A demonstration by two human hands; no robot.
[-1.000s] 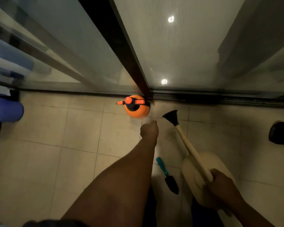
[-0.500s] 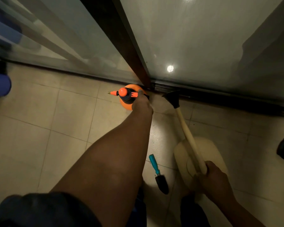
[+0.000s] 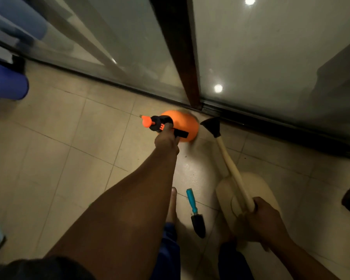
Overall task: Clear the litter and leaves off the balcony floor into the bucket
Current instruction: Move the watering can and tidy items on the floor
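Head cam: left hand point(image 3: 166, 139) grips the orange sprayer point(image 3: 179, 126) by the far door track, right hand point(image 3: 261, 219) wrapped round the cream watering can's point(image 3: 257, 184) spout, probably clearing floor space.

My left arm stretches bare and nearly straight from the lower left of the frame to its centre, where my left hand point(image 3: 167, 139) curls its fingers round the sprayer handle point(image 3: 170, 128). My right hand point(image 3: 260, 217), at the lower right, grips the cream spout point(image 3: 233, 170), knuckles up, forearm running off the bottom edge.
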